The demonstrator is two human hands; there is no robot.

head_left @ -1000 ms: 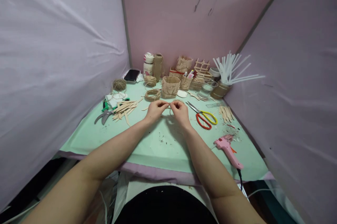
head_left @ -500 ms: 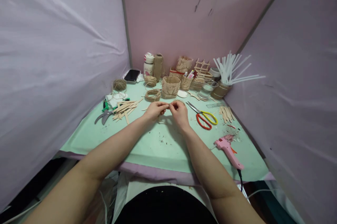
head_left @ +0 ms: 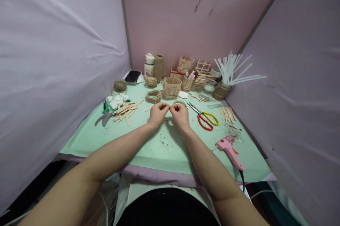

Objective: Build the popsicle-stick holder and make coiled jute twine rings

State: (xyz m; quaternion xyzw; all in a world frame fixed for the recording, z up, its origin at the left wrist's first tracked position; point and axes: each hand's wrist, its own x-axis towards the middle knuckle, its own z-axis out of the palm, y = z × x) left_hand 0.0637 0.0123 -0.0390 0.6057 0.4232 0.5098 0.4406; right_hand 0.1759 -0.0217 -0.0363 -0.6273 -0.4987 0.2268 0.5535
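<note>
Above the middle of the table, my left hand and my right hand meet fingertip to fingertip. Both are closed in a pinch; whatever lies between the fingers is too small to make out. Just behind my right hand shows part of a thin coil of twine. Beyond the hands stands a small basket with a wavy tan surface, and a larger coil of twine lies to its left. Scissors with red and yellow handles rest to the right of my right hand, blades spread.
Wooden strips and pruning shears lie at left. A pink glue gun is at front right, below loose sticks. Behind are a water cup, a jar of white glue sticks and a bottle.
My left hand has turned more upright, its fingers now curled in against my right fingertips. More of the thin twine coil shows behind my right hand. The view has shifted slightly.
</note>
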